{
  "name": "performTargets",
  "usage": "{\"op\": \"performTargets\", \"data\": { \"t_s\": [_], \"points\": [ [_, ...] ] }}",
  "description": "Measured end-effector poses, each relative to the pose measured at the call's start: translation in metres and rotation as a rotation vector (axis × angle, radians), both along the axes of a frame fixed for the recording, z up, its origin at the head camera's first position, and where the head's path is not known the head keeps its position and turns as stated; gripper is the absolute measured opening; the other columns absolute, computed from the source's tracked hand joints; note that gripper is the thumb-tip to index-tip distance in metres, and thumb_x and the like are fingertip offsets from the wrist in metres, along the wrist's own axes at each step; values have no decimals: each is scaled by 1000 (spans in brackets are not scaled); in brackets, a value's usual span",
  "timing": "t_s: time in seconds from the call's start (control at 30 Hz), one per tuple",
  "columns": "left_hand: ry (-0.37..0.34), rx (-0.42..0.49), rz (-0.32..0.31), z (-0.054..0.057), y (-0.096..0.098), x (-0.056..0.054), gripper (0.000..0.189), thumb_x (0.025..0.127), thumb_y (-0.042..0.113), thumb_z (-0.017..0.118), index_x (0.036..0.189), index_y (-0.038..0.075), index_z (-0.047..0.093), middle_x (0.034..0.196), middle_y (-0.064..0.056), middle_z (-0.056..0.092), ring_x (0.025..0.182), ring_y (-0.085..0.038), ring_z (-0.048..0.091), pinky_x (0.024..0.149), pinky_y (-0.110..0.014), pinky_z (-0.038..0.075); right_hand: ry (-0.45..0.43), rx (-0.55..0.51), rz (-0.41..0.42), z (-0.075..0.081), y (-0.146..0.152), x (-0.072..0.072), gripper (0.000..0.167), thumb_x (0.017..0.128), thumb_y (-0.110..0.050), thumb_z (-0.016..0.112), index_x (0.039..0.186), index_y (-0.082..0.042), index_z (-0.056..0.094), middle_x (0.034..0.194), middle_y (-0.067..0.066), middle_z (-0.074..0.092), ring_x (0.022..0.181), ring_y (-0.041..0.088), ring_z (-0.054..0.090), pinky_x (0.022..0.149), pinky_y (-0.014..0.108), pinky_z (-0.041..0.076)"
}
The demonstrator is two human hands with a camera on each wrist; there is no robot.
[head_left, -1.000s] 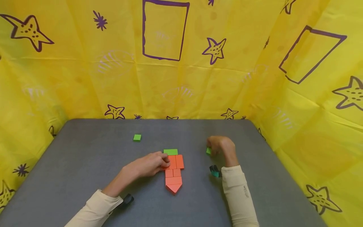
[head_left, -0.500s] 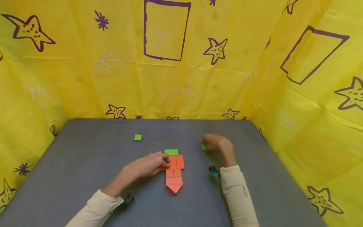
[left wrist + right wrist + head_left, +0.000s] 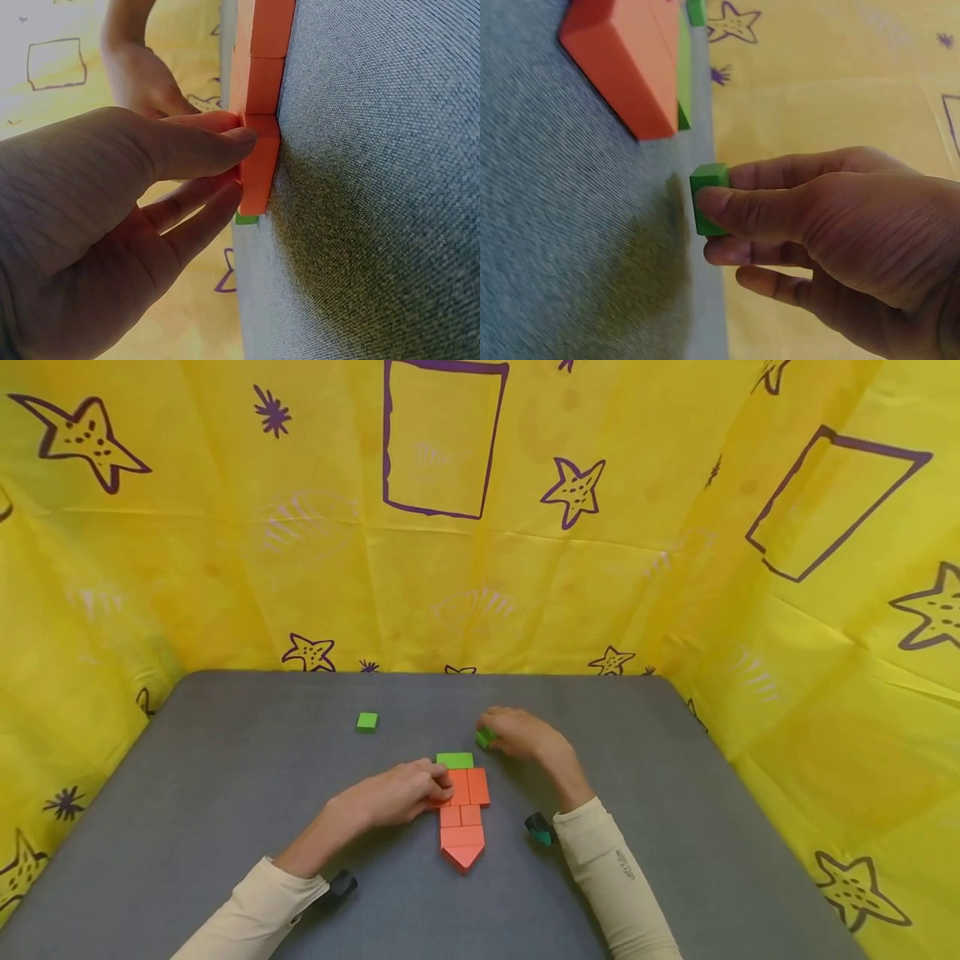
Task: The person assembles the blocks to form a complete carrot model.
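Note:
An arrow-like figure of orange blocks (image 3: 478, 787) lies flat on the table, a triangular block (image 3: 463, 857) pointing towards me. Along the far end of the figure sits a green rectangular block (image 3: 454, 761). My left hand (image 3: 397, 793) holds the figure's left orange block (image 3: 261, 165), thumb on its side and fingertips on top, partly covering it. Just beyond the figure, to its right, my right hand (image 3: 521, 735) pinches a small green block (image 3: 709, 202) between thumb and fingers, close over the table.
Another green block (image 3: 367, 722) lies by itself farther back on the left of the grey table (image 3: 187, 777). Yellow cloth (image 3: 480, 560) with purple star drawings rises behind the table and along both sides.
My right hand has carried the small green block leftward and slightly away from me, nearer the far end of the figure. The left hand has stayed on the orange block.

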State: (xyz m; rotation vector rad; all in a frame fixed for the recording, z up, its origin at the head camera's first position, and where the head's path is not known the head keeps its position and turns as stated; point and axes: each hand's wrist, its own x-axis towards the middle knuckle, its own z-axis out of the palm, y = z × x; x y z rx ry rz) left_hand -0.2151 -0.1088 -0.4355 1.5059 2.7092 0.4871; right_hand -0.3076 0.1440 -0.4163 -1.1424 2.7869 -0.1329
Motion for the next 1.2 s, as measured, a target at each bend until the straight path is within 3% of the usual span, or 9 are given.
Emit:
{"op": "performTargets", "data": {
  "t_s": [0.37, 0.57, 1.2],
  "points": [
    [17, 6, -20, 3, 1, -1, 17, 95, 7, 75, 111, 9, 81, 101, -2, 68, 92, -16, 63, 84, -29, 57, -61, 2, 76, -6, -10, 3, 24, 98, -4, 69, 121, -12, 72, 121, 8, 69, 110, 27, 66, 101, 43, 55],
    [20, 8, -18, 2, 1, -2, 17, 95, 7, 75, 111, 10, 81, 100, -2, 68, 92, -16, 63, 84, -28, 57, -73, -11, 60, -5, -10, 5, 30, 95, -4, 73, 123, -15, 71, 121, 7, 68, 107, 26, 64, 98, 43, 55],
    [33, 10, -18, 2, 1, -1, 15, 96, 7, 75, 109, 11, 81, 99, 0, 67, 90, -15, 61, 83, -28, 56, -77, 10, 66, -5, -12, 3, 28, 97, -6, 71, 124, -14, 71, 121, 7, 68, 107, 25, 65, 99, 42, 55]
  ]
}}
